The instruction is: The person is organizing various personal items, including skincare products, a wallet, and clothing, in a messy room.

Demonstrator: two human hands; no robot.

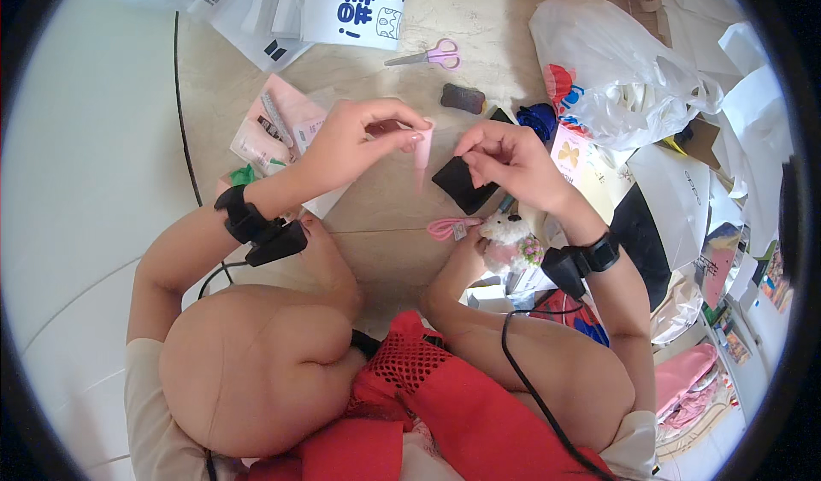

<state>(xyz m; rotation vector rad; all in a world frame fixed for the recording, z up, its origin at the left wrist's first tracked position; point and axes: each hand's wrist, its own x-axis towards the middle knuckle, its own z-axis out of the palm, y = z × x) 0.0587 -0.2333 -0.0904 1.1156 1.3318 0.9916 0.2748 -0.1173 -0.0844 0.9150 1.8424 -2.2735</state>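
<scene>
My left hand (385,131) pinches a small pink tube (423,147) between thumb and fingertips, upright above the stone-look floor. To its right, my right hand (500,157) holds a flat black piece (465,186) by its upper edge; whether it is a cloth or a pouch I cannot tell. The tube and the black piece are apart. Below the right hand are a small white plush toy (508,240) and a coiled pink cord (447,227). Under my left forearm a pink sheet (272,106) bears a pale tube (256,151) and other small items.
Pink-handled scissors (442,55) and a dark oblong block (463,98) lie beyond my hands. A white plastic bag (609,70), a blue fabric rose (537,120), papers and boxes crowd the right. White bags (353,6) bearing writing lie at the top left. Black cables run from my wrist devices.
</scene>
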